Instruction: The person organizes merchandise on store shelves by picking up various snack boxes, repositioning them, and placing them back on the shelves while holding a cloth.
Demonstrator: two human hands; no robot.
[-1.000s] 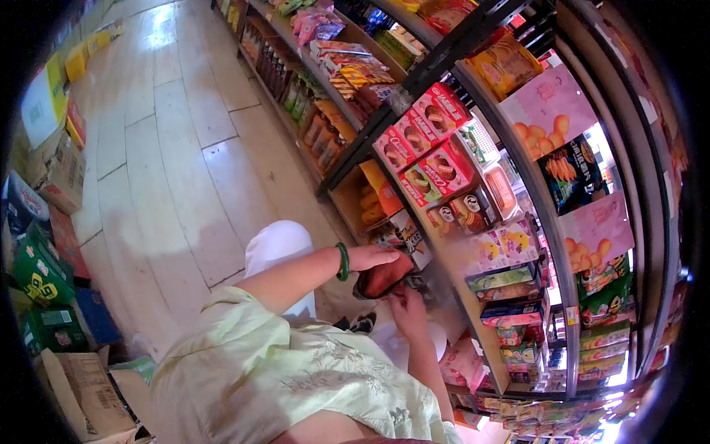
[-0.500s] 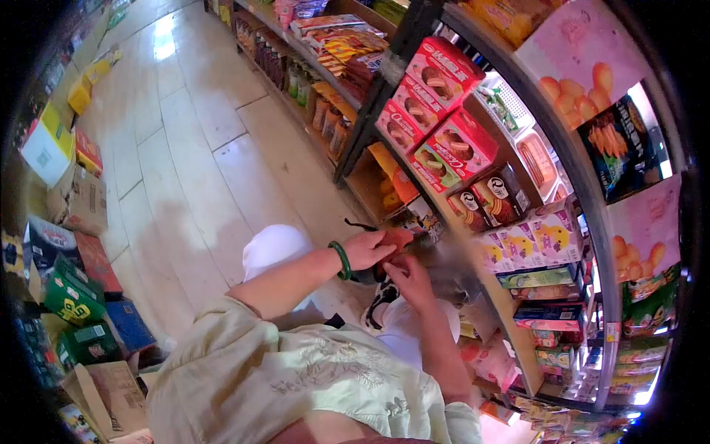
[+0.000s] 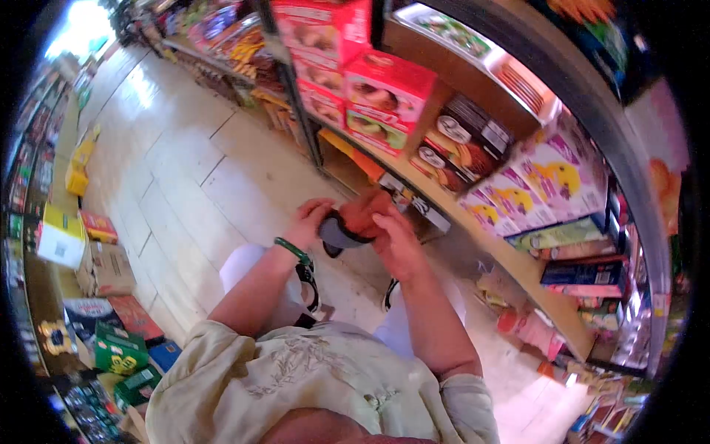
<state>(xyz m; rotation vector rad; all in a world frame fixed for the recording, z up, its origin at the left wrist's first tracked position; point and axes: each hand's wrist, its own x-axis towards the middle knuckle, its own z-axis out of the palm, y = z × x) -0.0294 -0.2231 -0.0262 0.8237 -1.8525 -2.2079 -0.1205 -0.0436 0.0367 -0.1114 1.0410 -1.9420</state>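
Between my hands, above my knees, is a soft-looking reddish-brown and grey glove-like item (image 3: 367, 211). Its grey part looks like a cuff with a black edge; motion blur hides its exact kind. My left hand (image 3: 312, 222), with a green bangle on the wrist, pinches the grey, black-edged side. On the other side, my right hand (image 3: 396, 235) has its thumb and fingers closed on the reddish-brown part. Some fingertips are hidden behind the item.
To the right stands a shelf (image 3: 510, 255) with red snack boxes (image 3: 388, 89), dark biscuit boxes (image 3: 466, 140) and white-purple cartons (image 3: 543, 181). A tiled floor (image 3: 185, 163) runs ahead. Green boxes (image 3: 118, 348) and a cardboard box (image 3: 107, 268) line the left side.
My hands have moved apart and slightly up, so more of the glove-like item shows, with its grey part now visible. The view has turned, bringing the right shelf closer.
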